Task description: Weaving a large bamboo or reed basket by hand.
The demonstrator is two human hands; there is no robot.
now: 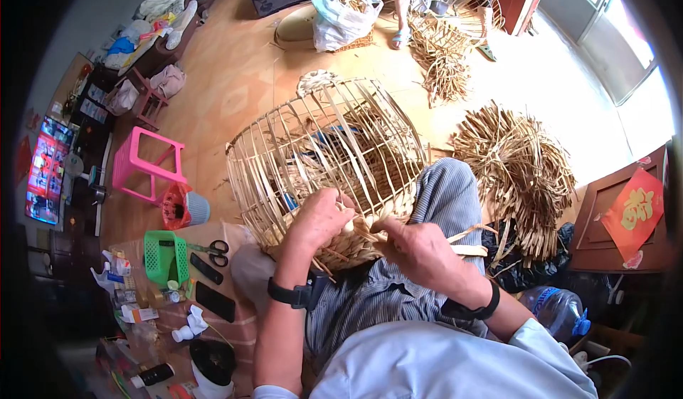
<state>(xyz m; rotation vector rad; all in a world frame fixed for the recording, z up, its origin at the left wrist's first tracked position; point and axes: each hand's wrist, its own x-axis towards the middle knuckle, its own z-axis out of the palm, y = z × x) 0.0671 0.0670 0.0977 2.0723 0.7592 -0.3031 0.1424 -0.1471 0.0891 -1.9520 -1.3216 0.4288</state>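
A large half-woven basket (334, 139) rests on its side against my lap, its wire-like ribs spread open and its near edge woven of pale dried plant strips. My left hand (320, 217) is closed, pinching a strip at the woven edge between thumb and fingers. Just to the right, my right hand (421, 251) is curled shut on a pale strip of the same material. Loose strip ends (466, 248) stick out beyond its wrist side. The exact crossing of strips between the fingers is partly hidden. Dark bands sit on both wrists.
A big heap of dried strips (516, 175) lies on the right. Pink stool (146, 164), small bin (193, 209), and green basket (165, 258), scissors (219, 252) and black phone (215, 301) on a cloth are left. A water bottle (558, 312) stands right. Another person's legs (402, 14) show ahead.
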